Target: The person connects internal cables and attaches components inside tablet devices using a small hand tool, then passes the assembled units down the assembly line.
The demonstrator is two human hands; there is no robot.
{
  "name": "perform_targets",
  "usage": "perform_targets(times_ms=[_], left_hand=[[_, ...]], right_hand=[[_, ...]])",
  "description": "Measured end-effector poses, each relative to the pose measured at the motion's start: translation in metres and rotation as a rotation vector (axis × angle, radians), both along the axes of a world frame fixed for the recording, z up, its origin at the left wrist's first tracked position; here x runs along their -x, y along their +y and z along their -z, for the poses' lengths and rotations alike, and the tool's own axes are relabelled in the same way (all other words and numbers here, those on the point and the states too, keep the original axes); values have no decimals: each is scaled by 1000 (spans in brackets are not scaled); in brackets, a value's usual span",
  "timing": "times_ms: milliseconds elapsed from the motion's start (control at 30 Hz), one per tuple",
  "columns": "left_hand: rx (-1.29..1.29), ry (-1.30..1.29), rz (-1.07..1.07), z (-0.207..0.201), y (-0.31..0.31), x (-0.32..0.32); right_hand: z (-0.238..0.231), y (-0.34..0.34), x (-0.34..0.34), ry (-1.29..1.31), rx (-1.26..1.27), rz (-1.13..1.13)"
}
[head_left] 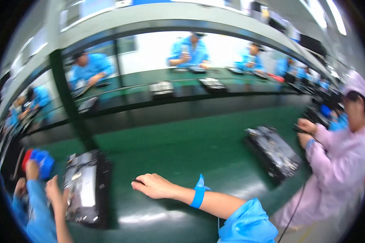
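Observation:
My right hand [155, 186], with a blue band round the wrist, is over the green worktable [170, 154]. Its fingers are closed on a small black object [138, 182] whose kind I cannot make out. At the lower left, my left hand [56, 194] is beside the left edge of a black boxy device [96, 194]. Blur hides whether its fingers grip that edge. Silvery parts and a bright white panel [88, 190] show on the device's upper face.
Another black device [273, 152] lies at the right, near a person in pink [336, 150]. A neighbour's blue-sleeved arm [38, 206] reaches toward blue and red items [44, 162] on the left. A dark post [71, 101] rises behind the near device. People in blue work across the table.

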State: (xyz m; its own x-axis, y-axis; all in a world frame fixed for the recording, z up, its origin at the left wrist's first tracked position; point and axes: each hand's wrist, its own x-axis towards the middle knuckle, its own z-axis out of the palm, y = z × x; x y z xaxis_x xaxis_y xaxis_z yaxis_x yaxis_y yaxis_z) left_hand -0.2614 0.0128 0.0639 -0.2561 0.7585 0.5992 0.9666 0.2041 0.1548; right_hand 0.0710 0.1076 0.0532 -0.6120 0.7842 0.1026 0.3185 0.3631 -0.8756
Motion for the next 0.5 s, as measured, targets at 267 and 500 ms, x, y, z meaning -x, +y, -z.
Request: perform_targets(times_ms=[267, 500], left_hand=[[636, -352, 1343, 2, 53, -335], [855, -1037, 1151, 60, 65, -562]], right_hand=[[-41, 5, -281, -812, -427, 1162], [7, -30, -454, -991, 64, 1280]])
